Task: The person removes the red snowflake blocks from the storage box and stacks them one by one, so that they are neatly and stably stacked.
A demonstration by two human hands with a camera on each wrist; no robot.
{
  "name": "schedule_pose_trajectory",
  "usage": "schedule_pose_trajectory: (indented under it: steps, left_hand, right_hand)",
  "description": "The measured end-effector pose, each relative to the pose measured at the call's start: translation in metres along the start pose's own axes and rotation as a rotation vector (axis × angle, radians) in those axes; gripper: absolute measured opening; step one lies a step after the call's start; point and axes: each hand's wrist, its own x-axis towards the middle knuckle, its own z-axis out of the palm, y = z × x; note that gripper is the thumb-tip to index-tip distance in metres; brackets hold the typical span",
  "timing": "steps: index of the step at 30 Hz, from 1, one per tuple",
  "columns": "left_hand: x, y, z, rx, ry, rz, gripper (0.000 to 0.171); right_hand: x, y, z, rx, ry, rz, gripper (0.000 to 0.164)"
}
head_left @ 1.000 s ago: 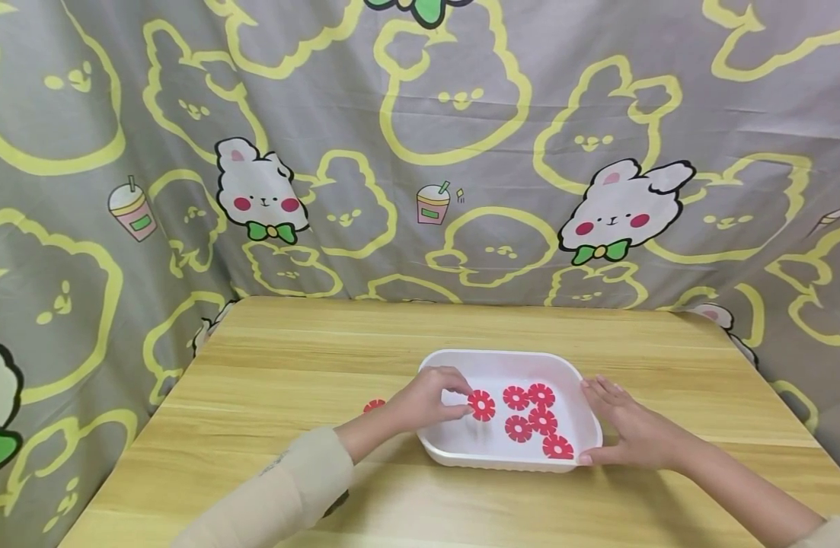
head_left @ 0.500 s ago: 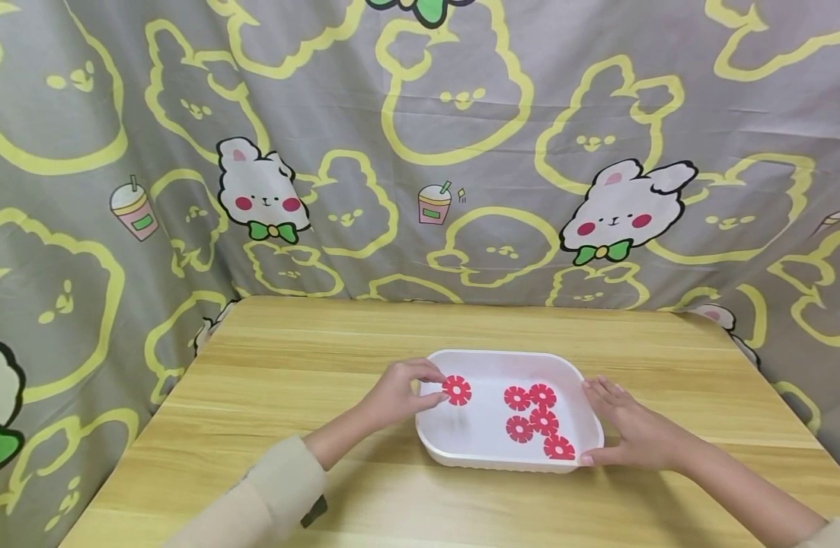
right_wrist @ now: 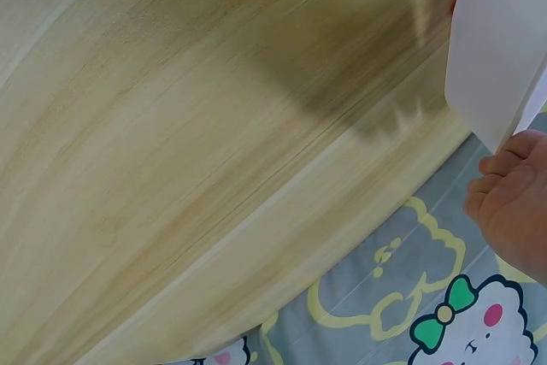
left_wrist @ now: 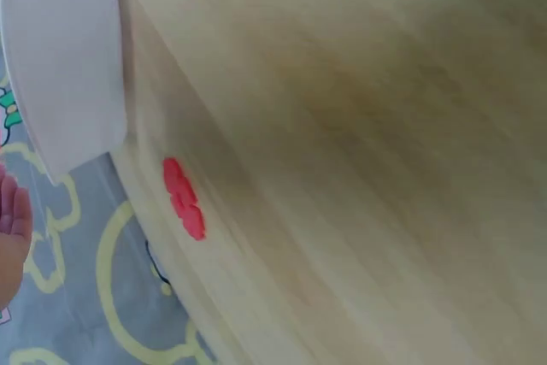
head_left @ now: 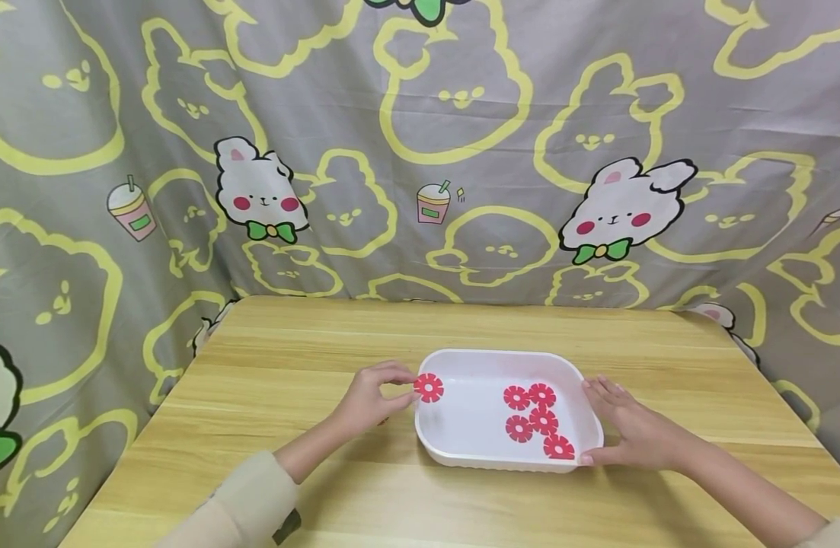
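My left hand (head_left: 368, 399) pinches a red notched snowflake disc (head_left: 429, 388) between thumb and fingers, over the left rim of a white oblong tub (head_left: 464, 434). Several more red snowflake discs (head_left: 543, 420) lie inside, toward the right end of the tub. Against that end, my right hand (head_left: 639, 435) touches the rim with extended fingers, its thumb at the near corner. The right wrist view shows the right hand (right_wrist: 517, 203) with fingertips at the tub's edge. Another red disc (left_wrist: 184, 198) lies on the table left of the tub, mostly hidden behind my left hand in the head view.
The tub stands on a wood-grain table (head_left: 310, 335). A grey curtain (head_left: 351, 99) with yellow outlines and white rabbits hangs behind and along the sides. A dark object (head_left: 287, 525) shows beneath the left sleeve.
My left hand has drawn left with the pinched disc, from above the tub's inside to its left rim. The right hand and the tub have stayed put.
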Motion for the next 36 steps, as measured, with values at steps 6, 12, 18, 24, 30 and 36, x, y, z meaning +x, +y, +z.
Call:
schedule_pose_trajectory:
  steps: [6,12,18,24,30,36]
  left_hand:
    - [-0.014,-0.008,-0.003,-0.014,0.132,-0.041,0.021]
    - [-0.03,-0.019,-0.006,0.049,0.193,-0.052,0.022]
    - [-0.041,-0.031,-0.009,0.08,0.217,-0.07,0.021]
    - [-0.051,-0.043,-0.008,0.093,0.201,-0.14,0.017]
    - [-0.058,-0.054,-0.006,0.094,0.187,-0.225,0.015]
    - [-0.06,-0.058,-0.004,0.09,0.176,-0.271,0.015]
  right_hand:
    - [0.0,0.0,0.0,-0.014,-0.003,0.0,0.107]
    - [0.001,0.0,0.0,-0.026,-0.001,-0.018,0.107]
    - [0.001,0.0,0.0,-0.019,-0.007,-0.011,0.108]
    - [0.0,0.0,0.001,-0.021,0.007,-0.007,0.107]
    - [0.0,0.0,0.001,-0.012,0.011,-0.006,0.107]
    - [0.001,0.0,0.0,-0.001,-0.006,0.005,0.107]
